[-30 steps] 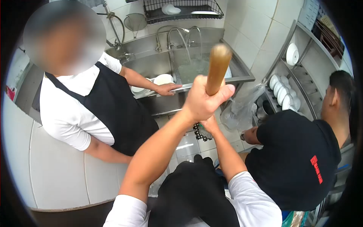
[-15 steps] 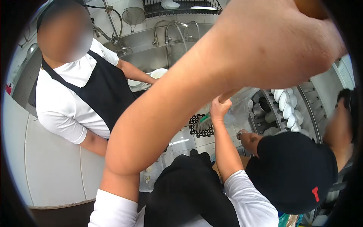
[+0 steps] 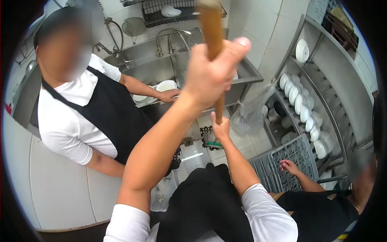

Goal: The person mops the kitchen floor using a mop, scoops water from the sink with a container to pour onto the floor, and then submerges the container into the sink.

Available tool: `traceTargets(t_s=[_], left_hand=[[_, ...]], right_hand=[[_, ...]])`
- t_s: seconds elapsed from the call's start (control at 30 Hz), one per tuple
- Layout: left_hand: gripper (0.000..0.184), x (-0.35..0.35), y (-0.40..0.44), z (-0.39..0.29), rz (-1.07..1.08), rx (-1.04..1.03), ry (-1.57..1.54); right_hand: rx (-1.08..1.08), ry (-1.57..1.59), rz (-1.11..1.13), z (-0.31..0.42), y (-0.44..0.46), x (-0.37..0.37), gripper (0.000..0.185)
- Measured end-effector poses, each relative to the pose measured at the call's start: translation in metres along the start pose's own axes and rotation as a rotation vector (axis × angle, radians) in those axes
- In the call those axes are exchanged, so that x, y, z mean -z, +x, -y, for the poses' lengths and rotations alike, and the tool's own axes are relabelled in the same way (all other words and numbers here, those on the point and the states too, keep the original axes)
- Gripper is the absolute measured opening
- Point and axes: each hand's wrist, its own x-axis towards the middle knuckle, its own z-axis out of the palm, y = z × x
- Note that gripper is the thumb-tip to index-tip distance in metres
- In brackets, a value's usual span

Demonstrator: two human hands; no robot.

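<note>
My left hand (image 3: 211,70) is closed round the upper part of a wooden handle (image 3: 213,30), raised close to the camera. Lower on the same handle, my right hand (image 3: 220,127) grips it with wrapped fingers. The handle runs down toward the floor, where a green-edged brush head (image 3: 213,144) rests on or over a black perforated mat (image 3: 206,133). Part of the brush is hidden behind my right hand and forearm.
A co-worker in a black apron (image 3: 109,109) stands left by the steel sink (image 3: 151,72). Another person (image 3: 322,209) at the lower right reaches toward a grey dish rack (image 3: 296,157). White bowls line a metal shelf (image 3: 318,86). A plastic bag (image 3: 252,115) hangs beside it.
My left hand has come back from the upper right to the centre with the handle top. The person at right has moved lower, and the grey rack now shows.
</note>
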Motion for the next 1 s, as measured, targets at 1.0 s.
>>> traceTargets(t_s=[1.0], left_hand=[[0.037,-0.011,0.066,0.095,0.082,-0.474,-0.097]], right_hand=[[0.310,0.355,0.850,-0.075,0.131,0.033,0.016]])
